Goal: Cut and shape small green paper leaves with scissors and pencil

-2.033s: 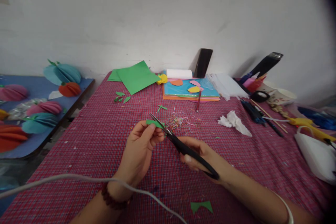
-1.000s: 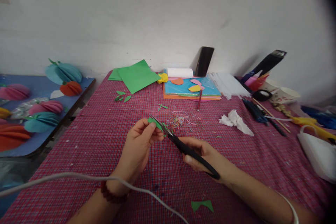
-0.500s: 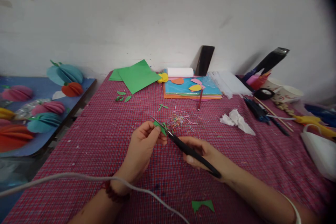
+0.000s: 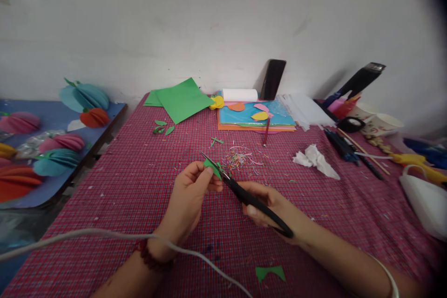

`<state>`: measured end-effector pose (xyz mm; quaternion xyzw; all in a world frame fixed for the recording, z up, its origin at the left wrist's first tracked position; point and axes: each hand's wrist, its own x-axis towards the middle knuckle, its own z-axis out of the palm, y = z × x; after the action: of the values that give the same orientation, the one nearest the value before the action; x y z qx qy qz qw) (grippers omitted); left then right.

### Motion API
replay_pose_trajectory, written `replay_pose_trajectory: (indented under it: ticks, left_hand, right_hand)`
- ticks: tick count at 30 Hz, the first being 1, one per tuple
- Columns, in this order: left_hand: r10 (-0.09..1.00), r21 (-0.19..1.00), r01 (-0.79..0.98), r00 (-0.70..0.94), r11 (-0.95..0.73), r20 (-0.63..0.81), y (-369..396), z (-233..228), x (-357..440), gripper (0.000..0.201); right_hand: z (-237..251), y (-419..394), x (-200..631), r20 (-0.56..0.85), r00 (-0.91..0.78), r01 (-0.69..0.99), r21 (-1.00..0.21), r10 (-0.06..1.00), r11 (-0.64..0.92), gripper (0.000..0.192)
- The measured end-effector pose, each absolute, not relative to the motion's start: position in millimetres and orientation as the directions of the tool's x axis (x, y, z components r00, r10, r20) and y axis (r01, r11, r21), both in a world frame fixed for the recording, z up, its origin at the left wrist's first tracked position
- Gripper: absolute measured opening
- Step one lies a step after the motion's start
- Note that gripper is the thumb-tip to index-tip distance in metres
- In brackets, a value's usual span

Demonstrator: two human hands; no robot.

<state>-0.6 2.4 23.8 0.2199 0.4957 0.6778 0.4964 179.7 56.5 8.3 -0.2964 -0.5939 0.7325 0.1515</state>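
The left hand (image 4: 190,185) covered the lower part of the small green paper piece (image 4: 211,166), hiding its full outline, while the right hand (image 4: 275,207) hid part of the scissors (image 4: 244,196). Whether the blades gripped the paper was too fine to make out. The white cable (image 4: 98,231) ran off the left and bottom edges. An orange paper ball (image 4: 17,181) was cut off at the left edge, a yellow tool (image 4: 407,159) at the right. The blue heap (image 4: 426,151) nearby was blurred. The coloured shreds (image 4: 240,158) were too tiny to count, and one green sheet (image 4: 151,99) lay mostly under another.
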Motion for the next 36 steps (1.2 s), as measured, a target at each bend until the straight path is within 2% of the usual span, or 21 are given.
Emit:
replay_pose_trajectory:
  ticks: [10,19,25,36]
  left_hand:
    - [0.913,0.904,-0.428,-0.372,-0.01,-0.166,3,27,-5,0.015]
    - [0.933,0.928,-0.37,-0.324,0.03,-0.159,3,30,-8,0.015]
    - [0.94,0.933,-0.354,-0.296,0.059,-0.171,3,31,-11,0.016]
    - [0.945,0.922,-0.37,-0.248,0.112,-0.214,3,30,-17,0.018]
  right_hand:
    - [7,57,183,-0.273,-0.78,0.164,-0.957,0.563,-0.238,0.048]
    - [7,59,186,-0.247,-0.794,0.161,-0.966,0.555,-0.201,0.047]
    - [19,63,186,-0.2,-0.836,0.116,-0.975,0.512,-0.192,0.05]
    - [17,72,191,-0.19,-0.838,0.17,-0.982,0.512,-0.087,0.054]
